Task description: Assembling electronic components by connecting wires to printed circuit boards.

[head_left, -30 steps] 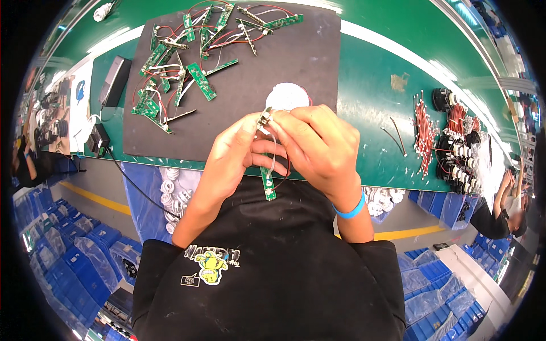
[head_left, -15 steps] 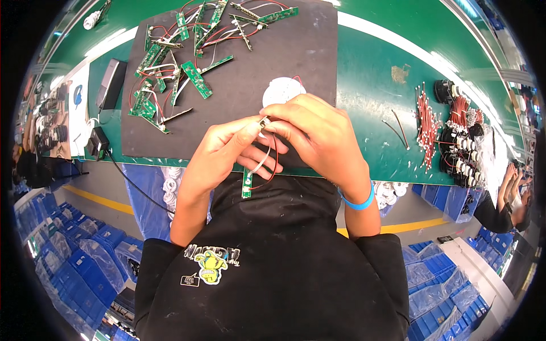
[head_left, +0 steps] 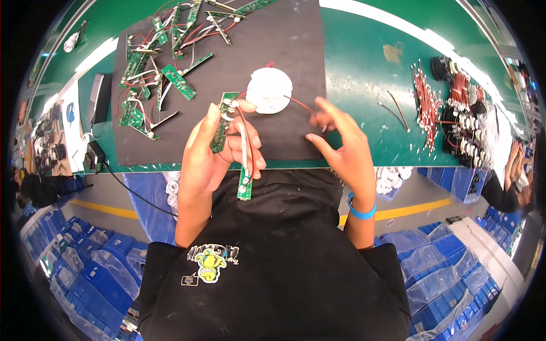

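Observation:
A long green circuit board (head_left: pixel 222 126) is gripped between the thumb and fingers of my left hand (head_left: pixel 206 150). From it, white and red wires run down to a smaller green circuit board (head_left: pixel 244 184), which hangs below my fingers near the mat's front edge. A round white disc (head_left: pixel 269 91) lies on the mat beyond my hands. Its red wire (head_left: pixel 300 103) stretches right to the fingertips of my right hand (head_left: pixel 344 145). That hand has thumb and forefinger apart; its other fingertips are blurred beside the wire's end.
Several wired green boards (head_left: pixel 162 74) lie on the black mat (head_left: pixel 284 136) at the left. To the right, on the green table (head_left: pixel 364 85), are two loose wires (head_left: pixel 395 111), a bundle of red wires (head_left: pixel 426 108) and black-and-white round parts (head_left: pixel 460 142). A black adapter (head_left: pixel 95 154) sits at the left edge.
My right hand has left the board and moved right to the disc's red wire. My left hand keeps the board, now turned more upright. The view has shifted slightly.

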{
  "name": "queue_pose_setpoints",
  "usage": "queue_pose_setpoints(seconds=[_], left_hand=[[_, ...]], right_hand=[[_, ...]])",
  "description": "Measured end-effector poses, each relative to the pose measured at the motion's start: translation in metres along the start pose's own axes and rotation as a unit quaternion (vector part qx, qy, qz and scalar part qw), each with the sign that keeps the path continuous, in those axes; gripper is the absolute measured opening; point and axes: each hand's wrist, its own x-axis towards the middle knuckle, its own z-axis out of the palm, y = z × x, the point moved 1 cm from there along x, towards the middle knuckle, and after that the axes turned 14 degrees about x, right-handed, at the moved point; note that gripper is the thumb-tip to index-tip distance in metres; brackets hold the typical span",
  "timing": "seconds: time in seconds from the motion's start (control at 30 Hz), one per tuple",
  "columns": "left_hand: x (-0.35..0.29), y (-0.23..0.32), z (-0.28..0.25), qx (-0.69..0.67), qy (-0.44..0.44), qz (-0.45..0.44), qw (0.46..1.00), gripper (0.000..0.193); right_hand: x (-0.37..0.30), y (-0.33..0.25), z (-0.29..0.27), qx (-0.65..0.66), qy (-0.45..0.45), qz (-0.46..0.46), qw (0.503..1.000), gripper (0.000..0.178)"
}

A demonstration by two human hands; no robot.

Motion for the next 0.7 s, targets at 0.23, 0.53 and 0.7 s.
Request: queue_pose_setpoints(seconds=[0.23,0.53,0.7], left_hand=[[0.001,-0.004,0.01,0.009,0.045,-0.024,0.999,0.05],[0.003,-0.004,0.022,0.058,0.033,0.011,0.998,0.058],[0.003,-0.009,0.024,0.096,0.026,0.017,0.995,0.057]], right_hand=[[-0.005,0.008,0.015,0.379,0.215,0.049,0.899,0.016],[0.025,-0.018,0.034,0.353,-0.001,-0.054,0.934,0.012],[0.039,-0.028,0.049,0.104,-0.01,-0.241,0.965,0.014]])
